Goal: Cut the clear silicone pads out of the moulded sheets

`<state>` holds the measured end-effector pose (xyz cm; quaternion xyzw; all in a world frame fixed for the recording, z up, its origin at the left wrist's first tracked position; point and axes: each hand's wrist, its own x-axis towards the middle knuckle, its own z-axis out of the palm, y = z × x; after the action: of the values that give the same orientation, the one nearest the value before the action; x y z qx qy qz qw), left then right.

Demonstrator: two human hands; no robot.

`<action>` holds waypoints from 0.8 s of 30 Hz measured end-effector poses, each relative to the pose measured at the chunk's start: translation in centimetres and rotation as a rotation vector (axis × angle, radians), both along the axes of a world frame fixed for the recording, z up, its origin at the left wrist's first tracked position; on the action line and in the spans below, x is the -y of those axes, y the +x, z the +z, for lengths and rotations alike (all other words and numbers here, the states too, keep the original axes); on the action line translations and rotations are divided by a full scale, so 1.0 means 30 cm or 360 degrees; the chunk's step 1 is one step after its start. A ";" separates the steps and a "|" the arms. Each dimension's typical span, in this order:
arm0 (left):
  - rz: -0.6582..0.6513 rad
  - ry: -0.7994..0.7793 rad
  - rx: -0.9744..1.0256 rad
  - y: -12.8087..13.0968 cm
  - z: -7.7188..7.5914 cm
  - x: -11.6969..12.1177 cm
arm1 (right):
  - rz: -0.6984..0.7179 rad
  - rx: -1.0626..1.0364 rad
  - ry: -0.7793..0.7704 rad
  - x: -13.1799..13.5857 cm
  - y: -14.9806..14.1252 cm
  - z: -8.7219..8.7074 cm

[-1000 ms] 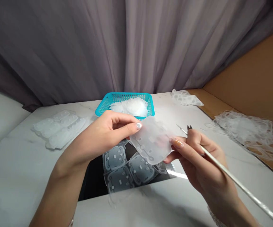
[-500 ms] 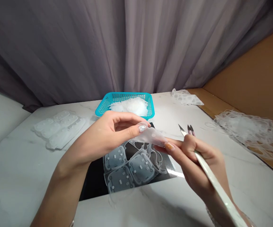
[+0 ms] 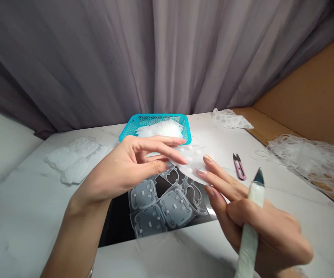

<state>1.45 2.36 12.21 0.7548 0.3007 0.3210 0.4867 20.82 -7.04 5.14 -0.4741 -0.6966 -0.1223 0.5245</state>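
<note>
My left hand (image 3: pixel 126 166) pinches a thin, translucent white molded piece (image 3: pixel 195 157) with small round bumps, held above a black mat (image 3: pixel 117 220). The fingertips of my right hand (image 3: pixel 250 216) rest against the piece's right side. That same hand grips a craft knife (image 3: pixel 249 235) with a pale wrapped handle, its blade pointing up and away from the piece. Beneath, on the mat, lies a translucent sheet (image 3: pixel 176 206) of joined rounded-square pieces with loose frame strips at its upper right.
Behind my hands stands a turquoise basket (image 3: pixel 188 129) of white translucent pieces. Pink thread snips (image 3: pixel 239 166) lie to the right. A stack of molded sheets (image 3: pixel 77 158) is at left; tangled offcuts (image 3: pixel 308 158) and another cut-out sheet (image 3: pixel 232 119) are at right.
The held piece has turned so its bumpy face shows. My right hand has rotated, swinging the knife blade toward the right and uncovering the snips. My left hand's fingers have stretched over the piece.
</note>
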 end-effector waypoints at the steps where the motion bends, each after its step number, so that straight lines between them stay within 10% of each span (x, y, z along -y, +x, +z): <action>1: -0.0004 0.0003 -0.0001 -0.001 0.000 0.000 | -0.0038 0.0006 -0.0008 0.001 0.000 0.001; 10: 0.0058 -0.0078 -0.0052 0.005 -0.006 -0.006 | 0.0287 -0.0179 0.0032 -0.013 0.000 -0.005; 15: 0.0219 -0.0200 -0.0066 0.006 -0.057 -0.071 | 0.0447 -0.0663 -0.0356 -0.040 -0.006 -0.013; 24: 0.1333 -0.0090 0.0464 -0.095 -0.222 -0.318 | 0.0431 -0.1317 -0.0728 -0.134 0.073 -0.045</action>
<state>-1.39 11.89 5.55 0.5011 0.5174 0.5852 0.3724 23.02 -3.03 3.78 -0.4910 -0.4941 0.3019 0.6509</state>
